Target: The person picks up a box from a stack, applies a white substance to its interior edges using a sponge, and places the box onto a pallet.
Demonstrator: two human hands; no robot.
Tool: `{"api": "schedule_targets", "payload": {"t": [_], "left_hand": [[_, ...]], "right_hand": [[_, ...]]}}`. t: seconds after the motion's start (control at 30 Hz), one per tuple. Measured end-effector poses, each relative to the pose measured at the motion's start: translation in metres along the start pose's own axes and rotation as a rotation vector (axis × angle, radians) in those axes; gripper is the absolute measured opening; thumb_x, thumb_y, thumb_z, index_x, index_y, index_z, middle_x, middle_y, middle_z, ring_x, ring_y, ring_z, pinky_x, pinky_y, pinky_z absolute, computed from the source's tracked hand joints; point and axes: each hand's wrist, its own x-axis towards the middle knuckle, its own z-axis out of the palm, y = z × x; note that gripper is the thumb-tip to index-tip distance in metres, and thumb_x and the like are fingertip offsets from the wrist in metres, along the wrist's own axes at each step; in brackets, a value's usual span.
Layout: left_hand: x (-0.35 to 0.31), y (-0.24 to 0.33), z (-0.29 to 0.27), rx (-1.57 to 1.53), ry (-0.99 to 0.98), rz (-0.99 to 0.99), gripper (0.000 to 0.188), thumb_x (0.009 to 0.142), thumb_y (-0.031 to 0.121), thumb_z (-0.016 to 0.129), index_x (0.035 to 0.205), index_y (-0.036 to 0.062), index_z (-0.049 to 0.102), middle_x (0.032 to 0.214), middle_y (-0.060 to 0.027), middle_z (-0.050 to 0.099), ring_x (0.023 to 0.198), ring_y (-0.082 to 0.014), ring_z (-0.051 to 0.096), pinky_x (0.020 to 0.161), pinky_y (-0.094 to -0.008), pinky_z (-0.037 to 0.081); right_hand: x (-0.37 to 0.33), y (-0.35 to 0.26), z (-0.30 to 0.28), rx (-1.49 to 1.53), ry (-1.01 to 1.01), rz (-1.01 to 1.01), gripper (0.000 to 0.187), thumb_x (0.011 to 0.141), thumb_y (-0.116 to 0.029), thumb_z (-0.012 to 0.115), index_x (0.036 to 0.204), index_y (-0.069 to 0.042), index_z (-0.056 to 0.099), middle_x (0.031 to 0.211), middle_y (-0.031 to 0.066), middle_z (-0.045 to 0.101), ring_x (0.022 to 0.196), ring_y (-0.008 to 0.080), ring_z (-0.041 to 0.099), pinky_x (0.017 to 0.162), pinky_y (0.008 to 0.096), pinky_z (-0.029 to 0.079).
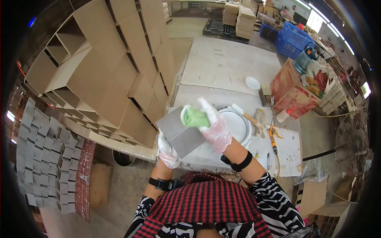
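Note:
Low over the near side of the worktable, my left hand [168, 152], in a thin whitish-smeared glove, grips the lower left edge of a grey cardboard piece [183, 142]. My right hand [219, 131], gloved and coated in white, closes round a green cloth pad [193, 118] against the upper part of that cardboard. Just right of it lies a round basin [238, 123] with white inside, partly covered by my right hand and wrist. A brush with a wooden handle [252, 120] rests across the basin's right rim.
Tall stacked brown cardboard sleeves [107, 71] wall off the left side. Grey sleeves [47, 158] stand lower left. Rightward on the table [287, 146] are a yellow air gun [273, 134] with hose, a red-capped bottle [283, 115], a white bowl [252, 83] and a reddish crate [291, 89].

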Motion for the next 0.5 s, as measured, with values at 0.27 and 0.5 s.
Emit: {"api": "schedule_targets", "payload": {"t": [0.27, 0.5], "left_hand": [[-0.043, 0.01, -0.02, 0.212, 0.078, 0.155, 0.047, 0.095, 0.037, 0.038, 0.128, 0.0045, 0.044, 0.123, -0.0134, 0.053, 0.108, -0.031, 0.055, 0.092, -0.0455, 0.045], [-0.094, 0.036, -0.043, 0.008, -0.025, 0.105, 0.052, 0.086, 0.032, 0.053, 0.127, 0.0014, 0.046, 0.126, -0.0139, 0.052, 0.11, -0.0304, 0.054, 0.094, -0.0443, 0.044]], "right_hand": [[-0.012, 0.01, -0.003, 0.45, 0.135, 0.419, 0.064, 0.08, 0.003, 0.055, 0.138, -0.004, 0.03, 0.122, 0.0143, 0.05, 0.112, 0.0218, 0.049, 0.097, 0.0309, 0.038], [-0.052, 0.011, 0.007, 0.743, 0.17, 0.498, 0.057, 0.085, 0.006, 0.045, 0.139, -0.004, 0.03, 0.128, 0.0115, 0.046, 0.116, 0.019, 0.047, 0.098, 0.0286, 0.037]]}}
